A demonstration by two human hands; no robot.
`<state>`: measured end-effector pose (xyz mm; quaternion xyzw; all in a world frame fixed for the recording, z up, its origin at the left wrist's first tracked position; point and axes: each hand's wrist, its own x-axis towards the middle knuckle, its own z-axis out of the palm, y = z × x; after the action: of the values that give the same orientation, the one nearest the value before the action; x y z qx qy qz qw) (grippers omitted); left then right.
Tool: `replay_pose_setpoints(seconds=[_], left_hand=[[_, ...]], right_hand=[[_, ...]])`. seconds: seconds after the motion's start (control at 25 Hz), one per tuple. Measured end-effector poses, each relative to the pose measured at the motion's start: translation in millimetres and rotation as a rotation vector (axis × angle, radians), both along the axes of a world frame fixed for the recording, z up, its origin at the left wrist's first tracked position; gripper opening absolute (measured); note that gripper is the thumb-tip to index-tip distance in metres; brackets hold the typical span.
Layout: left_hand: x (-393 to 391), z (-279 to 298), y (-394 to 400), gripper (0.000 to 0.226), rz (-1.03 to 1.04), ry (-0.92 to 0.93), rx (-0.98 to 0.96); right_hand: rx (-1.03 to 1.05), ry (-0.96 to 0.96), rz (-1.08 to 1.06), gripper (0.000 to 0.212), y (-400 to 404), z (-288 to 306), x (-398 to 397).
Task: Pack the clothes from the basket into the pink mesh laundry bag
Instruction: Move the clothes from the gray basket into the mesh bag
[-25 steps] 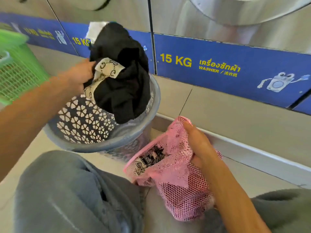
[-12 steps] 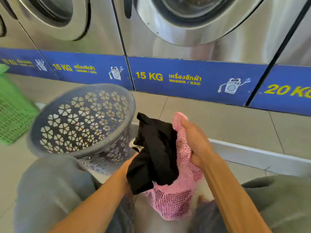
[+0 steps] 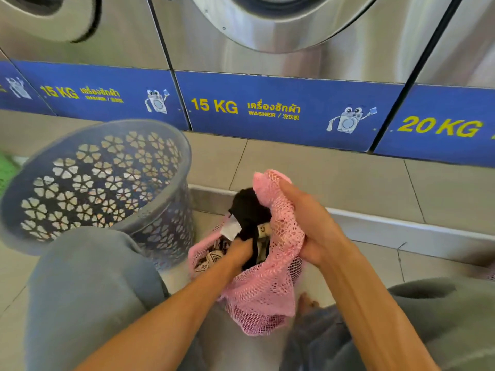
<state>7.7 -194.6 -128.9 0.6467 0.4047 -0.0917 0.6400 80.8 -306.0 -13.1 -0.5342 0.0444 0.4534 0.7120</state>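
The pink mesh laundry bag [image 3: 267, 295] hangs between my knees with its mouth held up. My right hand [image 3: 308, 226] is shut on the bag's rim at the far side. My left hand [image 3: 239, 251] is pushed into the bag's mouth, gripping a black garment [image 3: 250, 212] with a white label, half inside the bag. A black-and-white patterned cloth [image 3: 211, 259] shows through the mesh below it. The grey basket [image 3: 104, 180] with flower-shaped holes stands tilted at my left knee; I see no clothes in the part of it that shows.
A row of steel washers [image 3: 267, 36] with blue "15 KG" and "20 KG" panels faces me across a raised tiled step [image 3: 348, 188]. A green basket [image 3: 6, 170] peeks in at the left edge. My grey-clad knees fill the bottom corners.
My left hand carried the black garment from above the basket across to the bag and has pushed it down into the mouth. My right hand kept hold of the rim.
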Motion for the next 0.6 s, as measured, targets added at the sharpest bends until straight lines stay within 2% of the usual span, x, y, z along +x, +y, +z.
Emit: replay_pose_setpoints(seconds=[0.04, 0.12, 0.16, 0.28, 0.36, 0.48, 0.52, 0.6], left_hand=[[-3.9, 0.0, -6.3, 0.015, -0.112, 0.040, 0.014], [-15.3, -2.8, -3.0, 0.024, -0.419, 0.125, -0.015], [-15.9, -4.2, -1.0, 0.029, -0.490, 0.174, 0.017], [-12.3, 6.4, 0.8, 0.034, -0.751, 0.353, 0.203], [-13.0, 9.7, 3.5, 0.045, -0.897, 0.387, 0.314], [-13.5, 8.1, 13.1, 0.076, -0.836, 0.344, 0.368], [-12.9, 16.0, 15.8, 0.080, -0.823, 0.353, 0.409], [-11.2, 27.7, 23.8, 0.064, -0.852, 0.376, 0.461]], right_hand=[[-0.005, -0.026, -0.033, 0.046, -1.0, 0.6, 3.9], [-0.035, -0.056, -0.110, 0.046, -7.3, 1.2, 18.4], [-0.047, -0.064, -0.136, 0.046, -9.9, -1.2, 23.3], [-0.112, -0.091, -0.153, 0.041, -10.3, -6.4, 23.5], [-0.118, -0.125, -0.169, 0.038, -14.8, 0.3, 24.9], [-0.112, -0.124, -0.232, 0.040, -20.7, 9.1, 30.0], [-0.107, -0.128, -0.248, 0.043, -23.7, 9.9, 31.7], [-0.104, -0.145, -0.273, 0.046, -29.5, 11.7, 35.7]])
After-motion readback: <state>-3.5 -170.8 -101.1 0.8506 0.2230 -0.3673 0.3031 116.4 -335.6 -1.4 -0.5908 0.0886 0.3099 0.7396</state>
